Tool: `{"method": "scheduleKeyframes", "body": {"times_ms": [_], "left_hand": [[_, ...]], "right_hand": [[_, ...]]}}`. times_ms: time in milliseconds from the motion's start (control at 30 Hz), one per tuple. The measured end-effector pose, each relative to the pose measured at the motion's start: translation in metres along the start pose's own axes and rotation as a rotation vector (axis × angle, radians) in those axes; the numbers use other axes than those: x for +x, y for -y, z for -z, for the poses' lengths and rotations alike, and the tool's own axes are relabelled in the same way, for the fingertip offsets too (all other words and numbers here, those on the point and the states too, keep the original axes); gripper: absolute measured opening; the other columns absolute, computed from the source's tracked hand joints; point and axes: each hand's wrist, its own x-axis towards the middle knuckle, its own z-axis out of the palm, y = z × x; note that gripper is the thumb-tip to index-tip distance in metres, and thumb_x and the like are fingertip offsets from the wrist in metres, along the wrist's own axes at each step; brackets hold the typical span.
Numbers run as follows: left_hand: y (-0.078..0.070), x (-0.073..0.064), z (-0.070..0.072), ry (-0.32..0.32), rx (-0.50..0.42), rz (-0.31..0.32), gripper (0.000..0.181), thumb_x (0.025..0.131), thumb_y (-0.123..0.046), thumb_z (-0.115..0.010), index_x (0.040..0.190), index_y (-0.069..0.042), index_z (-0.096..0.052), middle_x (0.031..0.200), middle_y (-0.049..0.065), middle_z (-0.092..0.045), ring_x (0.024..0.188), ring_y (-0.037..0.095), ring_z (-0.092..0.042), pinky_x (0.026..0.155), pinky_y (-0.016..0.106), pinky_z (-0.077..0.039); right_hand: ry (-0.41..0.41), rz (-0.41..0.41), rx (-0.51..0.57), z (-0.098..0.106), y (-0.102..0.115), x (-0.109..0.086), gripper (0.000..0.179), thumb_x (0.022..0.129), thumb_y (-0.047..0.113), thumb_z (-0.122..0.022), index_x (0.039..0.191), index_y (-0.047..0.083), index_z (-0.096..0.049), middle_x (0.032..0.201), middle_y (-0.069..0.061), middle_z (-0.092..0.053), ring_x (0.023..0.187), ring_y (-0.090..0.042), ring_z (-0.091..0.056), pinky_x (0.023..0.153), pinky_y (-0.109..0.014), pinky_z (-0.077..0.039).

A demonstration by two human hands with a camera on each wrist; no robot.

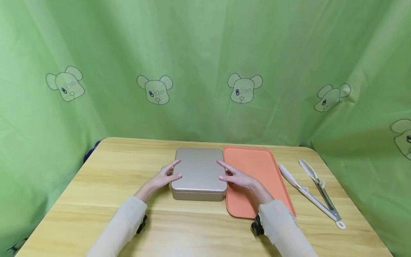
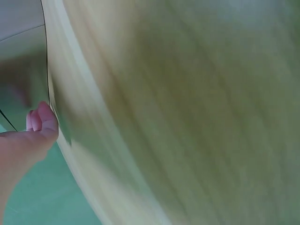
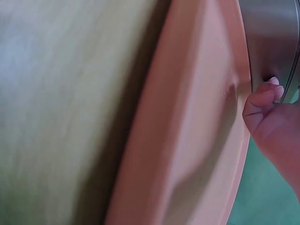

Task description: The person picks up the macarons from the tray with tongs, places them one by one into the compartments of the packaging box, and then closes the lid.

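Observation:
A closed metal tin box [image 1: 199, 170] with a lid lies flat on the wooden table, between both hands. My left hand [image 1: 165, 177] grips its left side, thumb and index finger over the lid's edge. On the right side my right hand [image 1: 240, 177] holds it likewise, the forearm passing above an orange tray [image 1: 252, 164]. In the left wrist view, curled fingertips [image 2: 44, 115] are close against the shiny box side [image 2: 23, 44]. Bent fingers [image 3: 265, 96] meet the box wall by the lid seam in the right wrist view.
The tray's left edge runs along the box's right side. Metal tongs [image 1: 327, 197] lie spread apart on the table [image 1: 96, 178], right of the tray. A green curtain [image 1: 199, 117] with animal-head prints hangs behind and beside the table.

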Motion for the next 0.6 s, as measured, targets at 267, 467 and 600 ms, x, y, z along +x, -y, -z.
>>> {"method": "scheduleKeyframes", "body": {"times_ms": [267,467,600], "left_hand": [[0.0008,-0.0035,0.0033,0.102,0.04,-0.071,0.068,0.089,-0.024,-0.057,0.146,-0.015,-0.019,0.107,0.021,-0.044,0.096,0.027,-0.043,0.08,0.037,-0.042],[0.0033,-0.0015,0.0054,0.112,0.025,-0.101,0.07,0.089,-0.024,-0.057,0.146,-0.012,-0.018,0.104,0.019,-0.045,0.094,0.025,-0.043,0.079,0.033,-0.041],[-0.0021,0.0023,0.0065,0.089,0.043,-0.09,0.068,0.089,-0.021,-0.057,0.145,-0.01,-0.02,0.109,0.023,-0.044,0.099,0.029,-0.042,0.084,0.042,-0.042]], "right_hand": [[0.096,0.012,0.032,0.0003,-0.004,-0.0025,0.075,0.093,0.022,-0.053,0.147,0.011,-0.003,0.064,-0.001,-0.037,0.052,-0.02,-0.037,0.048,-0.024,-0.034],[0.096,-0.01,0.048,0.0008,-0.0021,-0.0002,0.075,0.092,0.023,-0.054,0.147,0.014,-0.003,0.065,0.0,-0.035,0.052,-0.017,-0.035,0.049,-0.022,-0.033],[0.08,-0.044,0.061,0.0049,-0.001,0.0031,0.075,0.092,0.024,-0.054,0.148,0.018,-0.004,0.07,-0.001,-0.034,0.054,-0.017,-0.033,0.05,-0.022,-0.032]]}}
